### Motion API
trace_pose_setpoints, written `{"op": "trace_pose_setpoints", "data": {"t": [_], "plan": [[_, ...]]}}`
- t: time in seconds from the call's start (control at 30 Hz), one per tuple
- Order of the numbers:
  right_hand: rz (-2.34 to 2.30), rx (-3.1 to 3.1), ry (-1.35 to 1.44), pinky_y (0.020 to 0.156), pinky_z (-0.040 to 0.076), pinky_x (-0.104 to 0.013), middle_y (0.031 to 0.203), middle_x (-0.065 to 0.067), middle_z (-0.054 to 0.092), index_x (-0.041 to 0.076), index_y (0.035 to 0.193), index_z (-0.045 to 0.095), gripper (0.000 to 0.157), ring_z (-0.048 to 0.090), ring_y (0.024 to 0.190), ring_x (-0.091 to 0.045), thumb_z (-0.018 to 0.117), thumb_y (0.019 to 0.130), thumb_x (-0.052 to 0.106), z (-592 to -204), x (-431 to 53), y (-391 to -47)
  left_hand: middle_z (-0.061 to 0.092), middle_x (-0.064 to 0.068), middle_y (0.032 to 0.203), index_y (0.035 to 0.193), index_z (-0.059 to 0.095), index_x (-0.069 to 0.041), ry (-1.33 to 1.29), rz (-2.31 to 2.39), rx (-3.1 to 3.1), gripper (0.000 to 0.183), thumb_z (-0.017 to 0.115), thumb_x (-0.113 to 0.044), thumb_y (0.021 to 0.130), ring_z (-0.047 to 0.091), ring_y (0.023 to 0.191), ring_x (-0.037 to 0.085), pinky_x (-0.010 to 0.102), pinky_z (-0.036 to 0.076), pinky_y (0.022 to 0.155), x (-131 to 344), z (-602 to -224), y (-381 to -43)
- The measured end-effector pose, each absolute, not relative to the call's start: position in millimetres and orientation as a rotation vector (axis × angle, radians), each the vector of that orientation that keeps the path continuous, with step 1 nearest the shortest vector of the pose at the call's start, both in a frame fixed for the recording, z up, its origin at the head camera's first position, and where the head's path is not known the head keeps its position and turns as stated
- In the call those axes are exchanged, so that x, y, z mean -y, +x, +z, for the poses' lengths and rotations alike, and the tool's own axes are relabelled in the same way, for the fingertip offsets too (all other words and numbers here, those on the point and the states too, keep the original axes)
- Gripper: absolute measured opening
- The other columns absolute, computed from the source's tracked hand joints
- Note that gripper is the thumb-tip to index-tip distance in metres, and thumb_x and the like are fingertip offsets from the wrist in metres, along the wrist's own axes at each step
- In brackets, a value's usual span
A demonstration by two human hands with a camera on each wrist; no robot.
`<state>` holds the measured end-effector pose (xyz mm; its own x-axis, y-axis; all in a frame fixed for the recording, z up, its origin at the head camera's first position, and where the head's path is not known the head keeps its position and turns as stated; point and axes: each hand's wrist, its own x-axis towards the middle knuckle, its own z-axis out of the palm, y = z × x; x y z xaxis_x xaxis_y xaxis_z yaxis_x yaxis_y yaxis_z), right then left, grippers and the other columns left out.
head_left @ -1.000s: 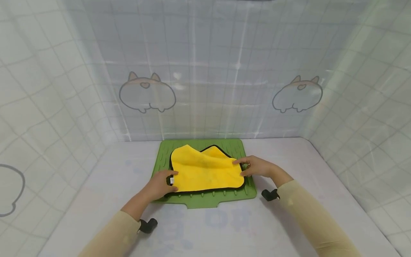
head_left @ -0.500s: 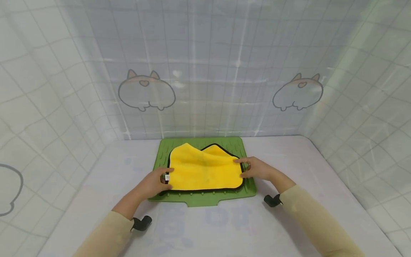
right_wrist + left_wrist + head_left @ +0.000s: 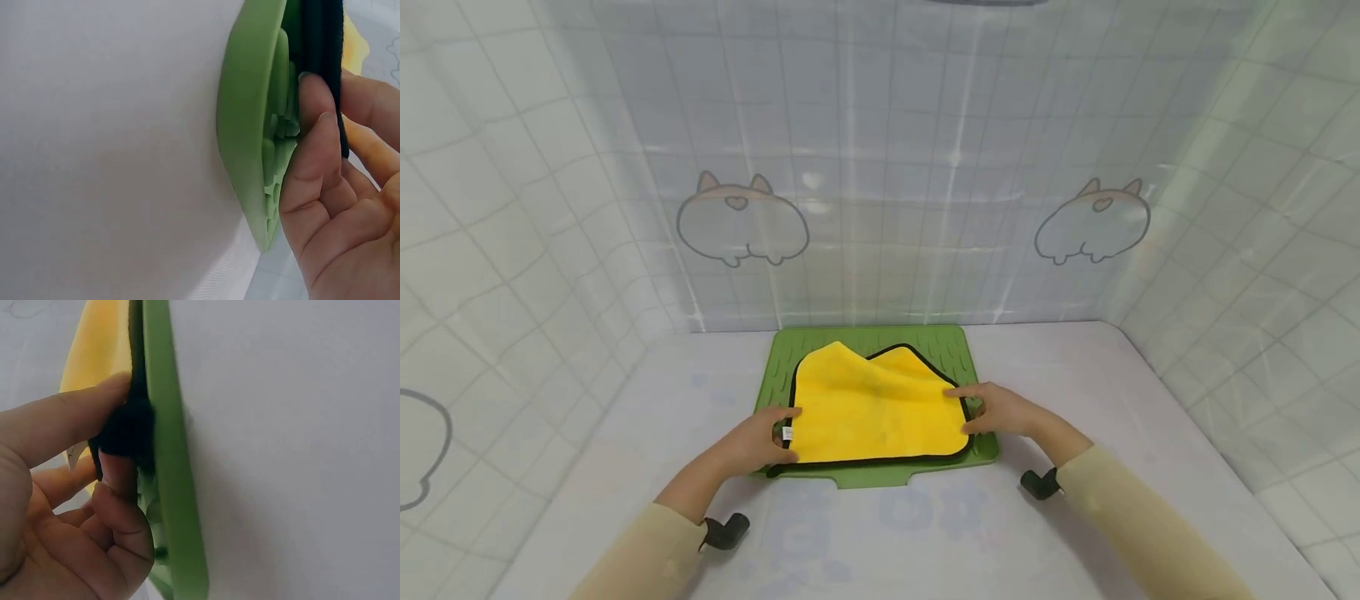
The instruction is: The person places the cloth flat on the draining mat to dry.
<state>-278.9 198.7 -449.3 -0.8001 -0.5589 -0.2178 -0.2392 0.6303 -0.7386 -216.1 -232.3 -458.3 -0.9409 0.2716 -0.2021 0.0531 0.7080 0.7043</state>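
A yellow towel with black edging and a dark underside lies on a green ridged mat. Its rear part is rumpled, with a raised peak and a second corner behind. My left hand pinches the left edge near the front corner, where a white tag shows. In the left wrist view, the thumb and fingers of my left hand clasp the dark border, just beside the mat's rim. My right hand pinches the right edge; in the right wrist view fingertips of my right hand grip the dark hem.
The mat rests on a white covered table near its back side. White gridded curtains with dog drawings rise at the back and both sides. A small black device sits at each wrist.
My left hand has moved left, drawing the towel's left edge outward, and the front edge now lies nearer the mat's front. My right hand keeps its grip and has barely shifted.
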Motion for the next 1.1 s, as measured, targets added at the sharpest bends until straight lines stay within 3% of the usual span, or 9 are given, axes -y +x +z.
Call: {"op": "trace_pose_setpoints", "data": {"t": [0.1, 0.3, 0.43, 0.53, 0.63, 0.73, 0.83, 0.93, 1.1], "plan": [[-0.990, -2.438, -0.647, 0.050, 0.036, -0.026, 0.091, 0.001, 0.071, 0.018, 0.147, 0.053, 0.064, 0.033, 0.049, -0.012, 0.078, 0.088, 0.012, -449, -197, -277, 0.047, 0.016, 0.140, 0.149, 0.046, -0.005, 0.268, 1.050, -2.636, 0.078, 0.085, -0.014, 0.082, 0.051, 0.074, 0.019, 0.031, 0.046, 0.058, 232, -460, -214], [-0.921, -2.482, -0.651, 0.049, 0.035, -0.024, 0.089, -0.003, 0.068, 0.021, 0.146, 0.054, 0.065, 0.030, 0.048, -0.011, 0.079, 0.087, 0.012, -447, -194, -272, 0.040, 0.021, 0.151, 0.149, 0.045, -0.004, 0.284, 0.999, -2.650, 0.079, 0.085, -0.015, 0.081, 0.054, 0.084, 0.018, 0.032, 0.050, 0.065, 231, -459, -212], [-0.880, -2.511, -0.681, 0.049, 0.037, -0.025, 0.114, 0.000, 0.066, 0.020, 0.145, 0.055, 0.065, 0.032, 0.049, -0.011, 0.080, 0.087, 0.012, -448, -192, -271, 0.037, 0.020, 0.154, 0.150, 0.044, -0.005, 0.270, 0.973, -2.646, 0.080, 0.085, -0.015, 0.081, 0.055, 0.084, 0.017, 0.032, 0.050, 0.066, 232, -457, -213], [-0.842, -2.526, -0.701, 0.049, 0.037, -0.024, 0.096, 0.000, 0.068, 0.020, 0.146, 0.054, 0.065, 0.032, 0.049, -0.011, 0.080, 0.087, 0.013, -447, -190, -270, 0.037, 0.019, 0.153, 0.150, 0.045, -0.006, 0.275, 0.973, -2.648, 0.080, 0.085, -0.013, 0.081, 0.054, 0.082, 0.017, 0.032, 0.050, 0.066, 233, -459, -214], [-0.827, -2.517, -0.710, 0.048, 0.035, -0.024, 0.066, 0.005, 0.053, 0.020, 0.147, 0.052, 0.065, 0.031, 0.048, -0.011, 0.079, 0.088, 0.014, -445, -190, -270, 0.038, 0.020, 0.152, 0.149, 0.045, -0.006, 0.309, 0.964, -2.654, 0.079, 0.084, -0.014, 0.082, 0.053, 0.081, 0.016, 0.032, 0.049, 0.066, 234, -459, -215], [-0.827, -2.490, -0.708, 0.049, 0.034, -0.024, 0.058, 0.004, 0.044, 0.022, 0.148, 0.051, 0.064, 0.033, 0.049, -0.011, 0.078, 0.089, 0.018, -441, -193, -271, 0.048, 0.017, 0.142, 0.149, 0.046, -0.008, 0.318, 0.959, -2.652, 0.078, 0.085, -0.016, 0.082, 0.053, 0.082, 0.017, 0.032, 0.049, 0.067, 236, -457, -214], [-0.862, -2.463, -0.694, 0.057, 0.045, -0.027, 0.088, -0.004, 0.066, 0.021, 0.148, 0.051, 0.060, 0.051, 0.059, -0.011, 0.074, 0.093, 0.022, -438, -198, -277, 0.057, 0.013, 0.130, 0.151, 0.045, -0.011, 0.315, 0.943, -2.651, 0.080, 0.084, -0.025, 0.083, 0.056, 0.092, 0.020, 0.036, 0.051, 0.071, 239, -453, -217], [-0.933, -2.430, -0.682, 0.074, 0.055, -0.034, 0.134, -0.016, 0.059, 0.017, 0.150, 0.048, 0.056, 0.064, 0.081, -0.017, 0.068, 0.098, 0.023, -436, -202, -285, 0.059, 0.013, 0.130, 0.152, 0.042, -0.013, 0.294, 0.959, -2.650, 0.079, 0.080, -0.034, 0.086, 0.058, 0.108, 0.028, 0.046, 0.053, 0.084, 240, -451, -223], [-1.049, -2.353, -0.675, 0.082, 0.056, -0.041, 0.135, -0.021, 0.055, 0.008, 0.154, 0.040, 0.055, 0.062, 0.089, -0.025, 0.058, 0.104, 0.024, -436, -199, -299, 0.051, 0.020, 0.143, 0.152, 0.040, -0.008, 0.290, 1.037, -2.652, 0.070, 0.068, -0.039, 0.096, 0.052, 0.126, 0.037, 0.056, 0.046, 0.100, 239, -452, -238]]}}
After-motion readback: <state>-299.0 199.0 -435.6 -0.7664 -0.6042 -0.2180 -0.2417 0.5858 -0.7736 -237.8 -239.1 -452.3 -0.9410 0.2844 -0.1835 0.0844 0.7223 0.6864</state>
